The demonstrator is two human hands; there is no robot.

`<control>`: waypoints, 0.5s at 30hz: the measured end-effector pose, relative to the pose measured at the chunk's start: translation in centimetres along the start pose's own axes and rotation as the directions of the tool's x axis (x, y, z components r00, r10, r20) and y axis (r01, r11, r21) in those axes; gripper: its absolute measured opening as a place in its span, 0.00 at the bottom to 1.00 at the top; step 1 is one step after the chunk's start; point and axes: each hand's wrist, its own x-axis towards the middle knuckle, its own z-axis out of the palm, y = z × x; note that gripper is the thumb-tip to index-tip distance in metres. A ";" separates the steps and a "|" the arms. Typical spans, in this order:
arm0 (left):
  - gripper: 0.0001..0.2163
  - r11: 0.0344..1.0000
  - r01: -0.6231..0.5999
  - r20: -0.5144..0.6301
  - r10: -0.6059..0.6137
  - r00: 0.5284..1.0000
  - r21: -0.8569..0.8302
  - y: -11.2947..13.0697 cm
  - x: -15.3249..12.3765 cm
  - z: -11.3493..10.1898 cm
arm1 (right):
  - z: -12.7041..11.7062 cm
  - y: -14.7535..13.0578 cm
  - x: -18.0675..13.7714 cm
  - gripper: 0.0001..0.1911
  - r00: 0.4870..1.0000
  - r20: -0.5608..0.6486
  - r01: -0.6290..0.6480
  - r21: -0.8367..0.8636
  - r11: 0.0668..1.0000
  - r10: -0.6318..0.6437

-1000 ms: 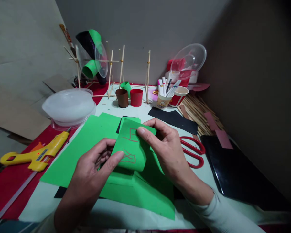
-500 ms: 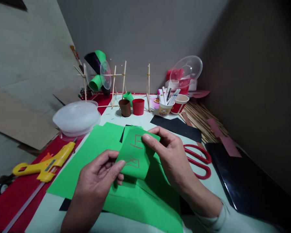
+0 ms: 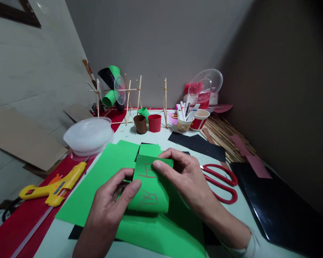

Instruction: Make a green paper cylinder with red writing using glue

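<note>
Together both hands pinch a curled piece of green paper (image 3: 150, 188) with red outline drawings, held just above flat green sheets (image 3: 97, 186) on the pale worktop (image 3: 54, 240). Left hand (image 3: 111, 204) thumb presses its near edge; right hand (image 3: 187, 182) fingers curve over the top. Red-handled scissors (image 3: 222, 182) lie just right; a yellow plastic glue gun (image 3: 52, 184) lies left.

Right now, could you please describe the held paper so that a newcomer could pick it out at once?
Start at the large green sheet lying flat in the near middle of the table. Above it, the left hand and right hand pinch a smaller green piece. Unlike the flat, plain sheets around it, it is curled and bears red drawn outlines.
</note>
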 end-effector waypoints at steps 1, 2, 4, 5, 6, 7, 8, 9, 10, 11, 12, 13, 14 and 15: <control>0.11 1.000 -0.005 0.009 0.005 1.000 0.001 0.0 0.1 -0.2 | 0.1 0.0 -0.1 0.10 1.000 0.022 0.009 -0.007 1.000 -0.009; 0.11 1.000 -0.011 0.014 0.011 1.000 0.006 0.0 0.3 -0.4 | 0.3 0.0 -0.2 0.10 0.999 0.041 0.013 -0.014 1.000 -0.012; 0.11 0.999 -0.024 0.003 0.024 1.000 0.031 -0.2 0.5 -0.7 | 0.5 -0.1 -0.4 0.10 0.997 0.071 0.002 -0.011 1.000 -0.001; 0.10 0.999 -0.026 -0.016 0.027 1.000 0.036 -0.3 0.5 -0.8 | 0.6 -0.1 -0.5 0.10 0.996 0.089 -0.018 0.004 1.000 0.017; 0.10 0.999 -0.024 -0.042 0.025 0.999 0.026 -0.3 0.5 -0.8 | 0.7 -0.2 -0.7 0.11 0.993 0.109 -0.046 0.024 0.999 0.043; 0.10 1.000 -0.016 -0.068 0.016 0.998 0.000 -0.3 0.5 -0.8 | 0.8 -0.2 -0.8 0.11 0.989 0.132 -0.080 0.052 0.995 0.072; 0.10 0.999 -0.002 -0.096 -0.002 0.995 -0.042 -0.2 0.4 -0.8 | 0.8 -0.3 -0.9 0.12 0.983 0.157 -0.114 0.087 0.990 0.099; 0.10 0.995 0.012 -0.133 -0.025 0.991 -0.096 -0.1 0.4 -0.7 | 0.9 -0.4 -1.0 0.13 0.975 0.185 -0.146 0.120 0.982 0.122; 0.10 0.989 0.023 -0.168 -0.048 0.985 -0.148 0.1 0.3 -0.7 | 0.9 -0.5 -1.1 0.15 0.967 0.214 -0.173 0.146 0.974 0.139; 0.10 0.982 0.024 -0.204 -0.063 0.977 -0.188 0.2 0.3 -0.6 | 1.0 -0.6 -1.2 0.16 0.957 0.245 -0.194 0.156 0.969 0.152; 0.11 0.977 0.012 -0.243 -0.065 0.968 -0.213 0.3 0.3 -0.6 | 1.1 -0.7 -1.3 0.17 0.946 0.281 -0.210 0.152 0.966 0.161; 0.11 0.974 -0.012 -0.286 -0.055 0.957 -0.225 0.4 0.3 -0.6 | 1.1 -0.8 -1.4 0.18 0.933 0.318 -0.218 0.131 0.967 0.167; 0.10 0.973 -0.038 -0.325 -0.039 0.945 -0.229 0.4 0.4 -0.6 | 1.3 -0.9 -1.5 0.18 0.924 0.341 -0.216 0.098 0.971 0.171; 0.10 0.971 -0.061 -0.359 -0.026 0.933 -0.229 0.3 0.4 -0.6 | 1.4 -0.9 -1.6 0.18 0.920 0.352 -0.205 0.057 0.977 0.172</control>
